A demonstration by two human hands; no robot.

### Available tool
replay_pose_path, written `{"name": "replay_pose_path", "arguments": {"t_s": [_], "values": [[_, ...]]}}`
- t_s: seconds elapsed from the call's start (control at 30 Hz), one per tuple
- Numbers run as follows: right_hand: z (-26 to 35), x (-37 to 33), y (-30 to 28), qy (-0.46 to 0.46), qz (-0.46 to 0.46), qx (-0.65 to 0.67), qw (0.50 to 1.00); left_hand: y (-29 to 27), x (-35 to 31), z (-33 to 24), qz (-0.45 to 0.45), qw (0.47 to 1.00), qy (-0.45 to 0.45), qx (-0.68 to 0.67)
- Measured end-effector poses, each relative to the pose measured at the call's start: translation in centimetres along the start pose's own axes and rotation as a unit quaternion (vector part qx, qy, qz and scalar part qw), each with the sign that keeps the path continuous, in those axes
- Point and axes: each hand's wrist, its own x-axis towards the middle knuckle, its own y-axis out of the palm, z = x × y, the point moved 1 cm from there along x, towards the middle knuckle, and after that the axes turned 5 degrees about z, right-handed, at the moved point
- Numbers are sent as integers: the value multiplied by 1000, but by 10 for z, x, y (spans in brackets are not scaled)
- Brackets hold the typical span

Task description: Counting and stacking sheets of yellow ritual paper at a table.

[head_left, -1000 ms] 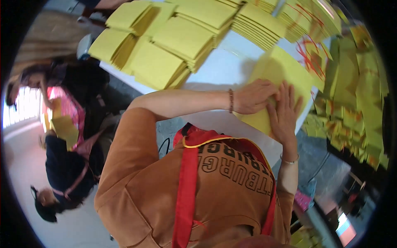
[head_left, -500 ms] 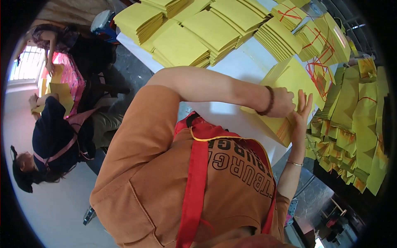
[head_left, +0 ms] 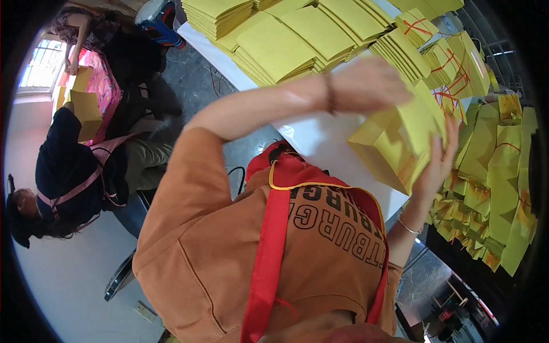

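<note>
A folded piece of yellow paper stands raised over the white table, its wide fold opened out toward the near side like a sleeve. Orange-red marks show near its lower edge. My right hand, with a silver bangle at the wrist, grips the paper's right side, fingers long and apart across it. Above the paper's upper left edge is my left hand, wearing a dark beaded bracelet. Motion smears its fingers, so I cannot tell whether they pinch the paper's edge or only touch it.
Stacks of folded yellow paper fill the table's far side. Bundles tied with red string stand at far right. More yellow paper with orange marks hangs or lies at right. Two people handle yellow paper at left. The white table lies beneath my arms.
My left hand has lifted from the paper and moved up and left. The paper has risen and its fold has opened wider. My right hand has shifted slightly right and down.
</note>
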Motion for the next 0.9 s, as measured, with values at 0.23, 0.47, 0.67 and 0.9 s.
{"name": "replay_pose_path", "arguments": {"t_s": [0.23, 0.47, 0.67, 0.9], "values": [[-6, 3, 148, -100, 234, -12, 967, -70, -154, 94, 167, 960, -128, 187], [-55, 0, 221, -156, 252, -68, 953, -28, -232, 104, 252, 939, -199, 123], [-96, -3, 247, -199, 306, -188, 912, -28, -230, 97, 290, 927, -206, 118], [-95, 0, 243, -167, 329, -193, 909, -16, -222, 110, 403, 876, -229, 131]]}}
